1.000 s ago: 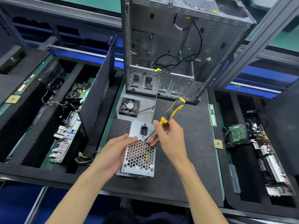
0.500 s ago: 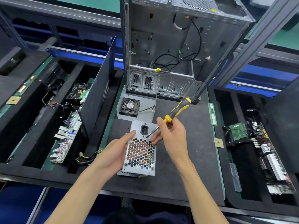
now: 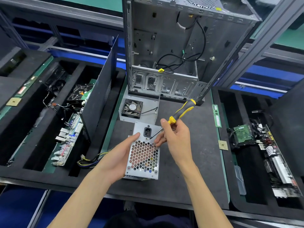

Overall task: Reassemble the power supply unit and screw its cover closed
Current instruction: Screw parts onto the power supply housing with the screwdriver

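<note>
Head view, looking down at a dark table (image 3: 189, 178). Nearest, two bare forearms reach in. The left hand (image 3: 120, 155) cups the left side of a silver power supply unit (image 3: 144, 152), fingers extended along its edge to steady it. The unit lies at the table's centre, its honeycomb grille and black power socket facing up. The right hand (image 3: 176, 139) grips a yellow and black screwdriver (image 3: 177, 116) low on the handle, with the tip resting just below the socket, apparently on a screw too small to make out. Judging by this, the casing looks closed and fastening is under way; how many screws remain cannot be told. Beyond the unit sits a loose fan (image 3: 132, 108) on a metal plate. Farthest back stands an open computer case (image 3: 172, 51) with dangling cables.
</note>
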A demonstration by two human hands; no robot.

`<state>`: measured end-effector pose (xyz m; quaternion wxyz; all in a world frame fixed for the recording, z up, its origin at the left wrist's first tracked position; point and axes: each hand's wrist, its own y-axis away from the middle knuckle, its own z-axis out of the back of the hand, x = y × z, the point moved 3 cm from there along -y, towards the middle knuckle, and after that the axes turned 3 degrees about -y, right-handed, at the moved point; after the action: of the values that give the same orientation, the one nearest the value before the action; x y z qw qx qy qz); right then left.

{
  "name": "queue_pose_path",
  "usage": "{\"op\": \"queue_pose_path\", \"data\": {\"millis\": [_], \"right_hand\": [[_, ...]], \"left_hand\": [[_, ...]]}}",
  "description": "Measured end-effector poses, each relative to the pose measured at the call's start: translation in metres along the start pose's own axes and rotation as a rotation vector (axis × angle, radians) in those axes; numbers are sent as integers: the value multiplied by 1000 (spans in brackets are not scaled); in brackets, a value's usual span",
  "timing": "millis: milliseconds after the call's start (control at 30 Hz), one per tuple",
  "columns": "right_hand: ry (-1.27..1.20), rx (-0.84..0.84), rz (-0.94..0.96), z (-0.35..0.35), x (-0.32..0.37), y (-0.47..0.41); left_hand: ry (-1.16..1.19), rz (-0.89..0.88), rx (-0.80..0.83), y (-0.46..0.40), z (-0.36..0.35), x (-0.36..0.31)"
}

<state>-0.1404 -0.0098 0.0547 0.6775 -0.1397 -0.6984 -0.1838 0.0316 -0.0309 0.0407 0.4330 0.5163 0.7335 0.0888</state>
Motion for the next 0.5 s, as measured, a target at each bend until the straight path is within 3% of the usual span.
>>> {"op": "queue_pose_path", "data": {"millis": [500], "right_hand": [[14,-17,-6,1,0,-5]], "left_hand": [[-79,-20,-28,1,-4,-7]]}}
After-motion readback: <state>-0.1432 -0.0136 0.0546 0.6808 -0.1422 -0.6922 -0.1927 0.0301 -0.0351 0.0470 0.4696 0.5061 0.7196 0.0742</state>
